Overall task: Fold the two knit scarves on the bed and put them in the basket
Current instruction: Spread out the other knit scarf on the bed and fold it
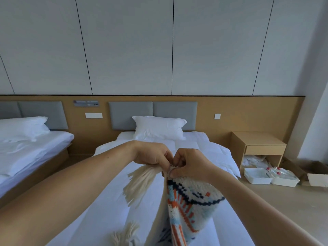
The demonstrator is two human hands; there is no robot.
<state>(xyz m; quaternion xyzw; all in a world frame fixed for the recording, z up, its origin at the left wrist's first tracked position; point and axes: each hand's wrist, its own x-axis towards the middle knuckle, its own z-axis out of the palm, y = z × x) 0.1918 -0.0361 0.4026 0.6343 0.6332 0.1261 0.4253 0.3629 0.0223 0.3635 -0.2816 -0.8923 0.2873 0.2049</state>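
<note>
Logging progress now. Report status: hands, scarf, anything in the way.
Left hand and right hand both pinching the patterned scarf at its fringed end, lifted over the bed. Fold unfinished. Basket not in view. Nothing in the way.

Chunky knit scarf, smooth cotton bed

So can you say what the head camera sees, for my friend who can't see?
Two hands, left and right, pinch one end of a patterned knit scarf with a cream fringe, held up above a white bed. A pillow lies at the head.
</note>
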